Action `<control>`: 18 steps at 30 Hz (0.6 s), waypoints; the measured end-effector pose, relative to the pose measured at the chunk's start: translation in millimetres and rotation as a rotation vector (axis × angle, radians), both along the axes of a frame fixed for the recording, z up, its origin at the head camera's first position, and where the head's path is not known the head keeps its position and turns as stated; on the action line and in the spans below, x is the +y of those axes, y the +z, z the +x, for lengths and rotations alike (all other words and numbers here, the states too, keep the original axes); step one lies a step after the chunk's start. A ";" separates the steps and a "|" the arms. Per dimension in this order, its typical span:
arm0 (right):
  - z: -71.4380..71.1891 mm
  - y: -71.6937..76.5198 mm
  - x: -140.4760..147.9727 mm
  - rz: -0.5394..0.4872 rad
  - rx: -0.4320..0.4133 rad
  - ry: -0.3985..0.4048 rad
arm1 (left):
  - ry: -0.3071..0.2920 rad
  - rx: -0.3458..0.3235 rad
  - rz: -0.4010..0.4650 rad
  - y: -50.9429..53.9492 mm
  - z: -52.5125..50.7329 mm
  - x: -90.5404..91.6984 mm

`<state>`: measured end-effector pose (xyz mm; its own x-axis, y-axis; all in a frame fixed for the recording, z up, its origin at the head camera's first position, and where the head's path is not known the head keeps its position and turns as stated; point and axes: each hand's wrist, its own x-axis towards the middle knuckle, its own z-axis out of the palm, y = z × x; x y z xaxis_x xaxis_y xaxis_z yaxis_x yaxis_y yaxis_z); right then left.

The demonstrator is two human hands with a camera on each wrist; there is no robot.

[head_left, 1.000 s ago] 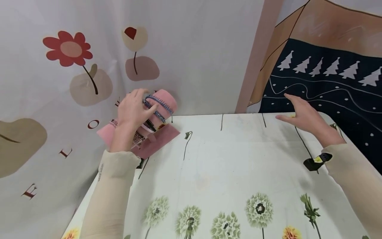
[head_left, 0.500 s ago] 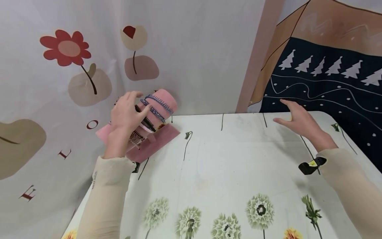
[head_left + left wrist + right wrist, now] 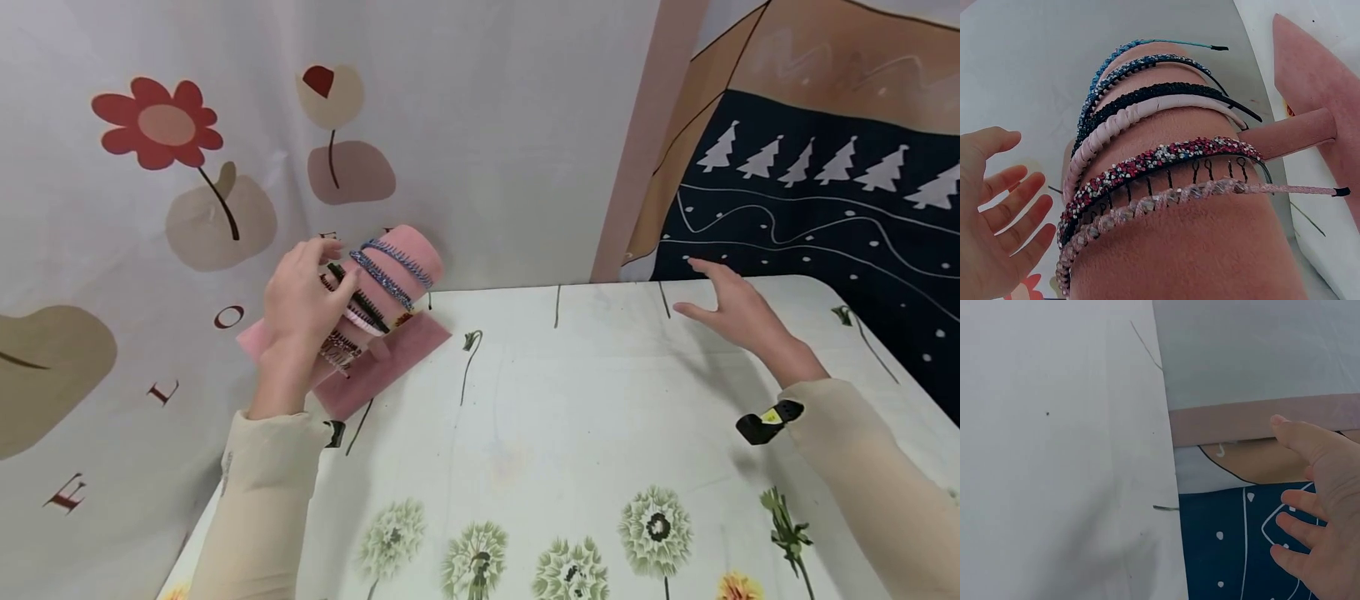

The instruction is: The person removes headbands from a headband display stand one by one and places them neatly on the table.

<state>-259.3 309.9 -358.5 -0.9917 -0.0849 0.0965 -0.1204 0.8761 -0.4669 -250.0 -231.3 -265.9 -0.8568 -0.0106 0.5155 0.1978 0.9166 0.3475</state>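
Note:
A pink padded headband stand (image 3: 422, 248) lies at the back left of the table, its roll tilted above a flat pink base (image 3: 393, 362). Several headbands ring the roll. The left wrist view shows a pale pink wrapped headband (image 3: 1107, 134), a black headband (image 3: 1147, 95), a red and silver rhinestone headband (image 3: 1166, 153) and a pink beaded headband (image 3: 1129, 212). Beside the roll is my left hand (image 3: 296, 296), fingers spread and apart from the headbands in the left wrist view. My right hand (image 3: 738, 308) hovers over the table's right side, fingers extended, holding nothing.
The table wears a white cloth (image 3: 525, 442) printed with dandelions and stems. Behind it hangs a pale curtain (image 3: 487, 150) with printed flowers, and on the right a dark panel (image 3: 825, 225) with white trees. A black strap (image 3: 765, 425) circles the right wrist.
My left hand has drawn back left and slightly down from the roll, uncovering more headbands. My right hand has drifted a little left and down. The stand stays in place.

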 end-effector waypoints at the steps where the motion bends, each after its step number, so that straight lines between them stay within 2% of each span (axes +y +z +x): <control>1: -0.9 -0.8 -1.3 -0.002 0.001 0.000 | 0.004 0.001 0.007 -0.1 1.5 -1.0; 8: -4.0 -9.3 -9.2 -0.023 -0.002 -0.001 | 0.030 0.008 0.039 -4.9 13.2 -9.3; 18: -7.2 -16.4 -23.4 -0.038 0.026 0.046 | 0.076 0.045 0.070 -14.3 29.5 -22.6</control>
